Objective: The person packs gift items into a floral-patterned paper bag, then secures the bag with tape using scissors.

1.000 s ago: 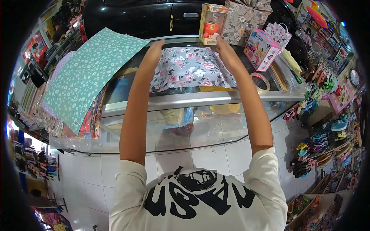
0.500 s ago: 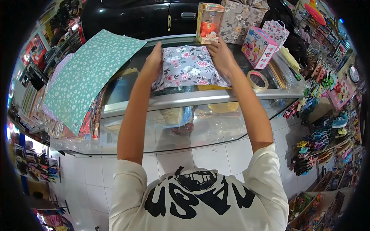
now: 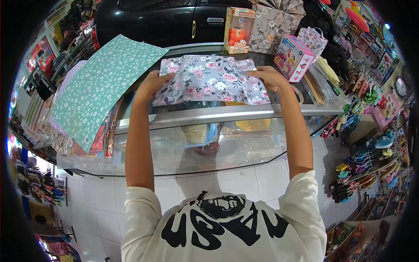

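A grey floral-wrapped parcel point(image 3: 211, 78) lies on the glass counter point(image 3: 183, 114), its paper ends spread out flat to both sides. My left hand point(image 3: 152, 83) pinches the paper's left end, thumb on top. At the right end, my right hand point(image 3: 271, 77) holds the paper between thumb and fingers. Just behind the parcel stands a boxed red toy point(image 3: 238, 32). To the right of it is a pink toy box point(image 3: 293, 56). A tape roll point(image 3: 298, 92) is partly hidden behind my right wrist.
Green floral paper sheets point(image 3: 102, 83) cover the counter's left side. A floral gift bag point(image 3: 273, 27) and a smaller floral bag point(image 3: 312, 41) stand at the back right. Beyond the counter is a black car point(image 3: 152, 24). Hanging goods point(image 3: 362, 174) line the right side.
Both hands have moved outward and slightly down. The paper ends, earlier folded down at the parcel's sides, now extend outward under my fingers.
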`<act>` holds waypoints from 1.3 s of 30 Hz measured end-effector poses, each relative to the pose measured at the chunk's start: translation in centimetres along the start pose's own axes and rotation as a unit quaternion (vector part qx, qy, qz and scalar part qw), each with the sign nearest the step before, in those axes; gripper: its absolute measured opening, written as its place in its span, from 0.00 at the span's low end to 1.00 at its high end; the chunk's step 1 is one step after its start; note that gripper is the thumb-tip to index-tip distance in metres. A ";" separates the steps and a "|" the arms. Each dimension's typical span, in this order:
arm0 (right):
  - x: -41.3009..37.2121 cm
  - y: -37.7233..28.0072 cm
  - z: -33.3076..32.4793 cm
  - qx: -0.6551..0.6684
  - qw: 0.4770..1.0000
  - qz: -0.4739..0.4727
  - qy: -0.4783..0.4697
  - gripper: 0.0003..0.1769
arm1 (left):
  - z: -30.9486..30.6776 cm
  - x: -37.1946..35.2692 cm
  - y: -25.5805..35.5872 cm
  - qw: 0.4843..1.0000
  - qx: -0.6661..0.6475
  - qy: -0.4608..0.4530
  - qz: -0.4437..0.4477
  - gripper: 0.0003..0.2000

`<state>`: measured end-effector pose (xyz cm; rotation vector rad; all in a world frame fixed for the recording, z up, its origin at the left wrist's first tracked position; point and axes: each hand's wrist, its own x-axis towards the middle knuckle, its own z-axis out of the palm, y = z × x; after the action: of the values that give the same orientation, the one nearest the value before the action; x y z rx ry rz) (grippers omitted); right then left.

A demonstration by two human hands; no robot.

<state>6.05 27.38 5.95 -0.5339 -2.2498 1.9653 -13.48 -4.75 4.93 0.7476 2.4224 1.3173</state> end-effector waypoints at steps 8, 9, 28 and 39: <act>0.0 -1.8 0.4 0.152 0.980 -0.125 0.001 0.24 | -0.1 -1.9 3.0 0.947 -0.297 0.001 0.122 0.20; -0.8 -2.8 0.9 0.142 0.980 -0.139 0.007 0.25 | -0.4 -2.1 3.4 0.951 -0.279 0.000 0.134 0.20; -4.6 -5.2 4.2 -0.034 0.949 -0.226 0.219 0.18 | -0.6 -2.4 4.3 0.946 -0.237 0.045 0.218 0.15; -3.8 -2.9 2.6 -0.106 0.968 -0.177 0.142 0.22 | 0.2 -0.2 1.9 0.957 -0.127 0.039 0.257 0.19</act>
<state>8.22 23.40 8.93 -0.3728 -2.1996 1.3945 -12.61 -3.90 6.39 1.3296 2.1247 1.8324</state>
